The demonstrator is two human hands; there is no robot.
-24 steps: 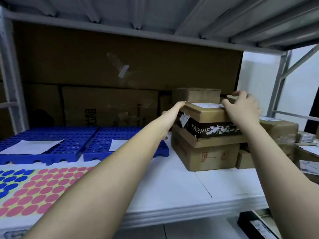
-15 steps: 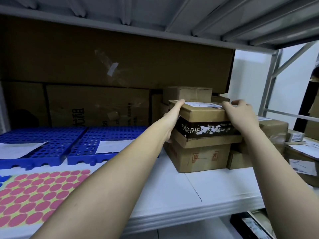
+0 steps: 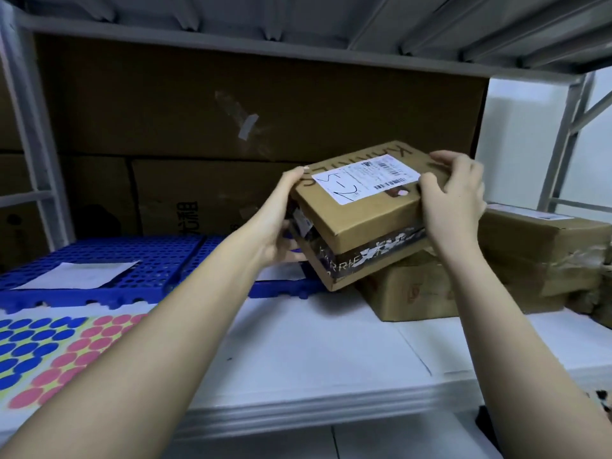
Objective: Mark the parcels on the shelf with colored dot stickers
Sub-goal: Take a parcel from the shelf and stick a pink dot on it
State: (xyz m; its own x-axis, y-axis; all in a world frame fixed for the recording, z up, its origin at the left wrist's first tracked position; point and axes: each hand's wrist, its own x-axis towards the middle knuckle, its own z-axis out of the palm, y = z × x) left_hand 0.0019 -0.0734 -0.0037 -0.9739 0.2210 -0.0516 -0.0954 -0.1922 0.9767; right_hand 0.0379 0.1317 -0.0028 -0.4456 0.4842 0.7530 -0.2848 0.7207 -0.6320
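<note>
Both hands tilting a parcel above the shelf

The left hand (image 3: 278, 223) and right hand (image 3: 453, 197) are each grasping an end of the labelled parcel (image 3: 361, 213), tipping it over the shelf (image 3: 298, 352) beside the sticker sheet (image 3: 49, 352).

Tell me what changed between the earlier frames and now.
Both hands, left hand and right hand, already gripping the taped parcel, lifted it off the lower box and tilted its label toward the camera. The sticker sheet and blue trays stayed put.
</note>
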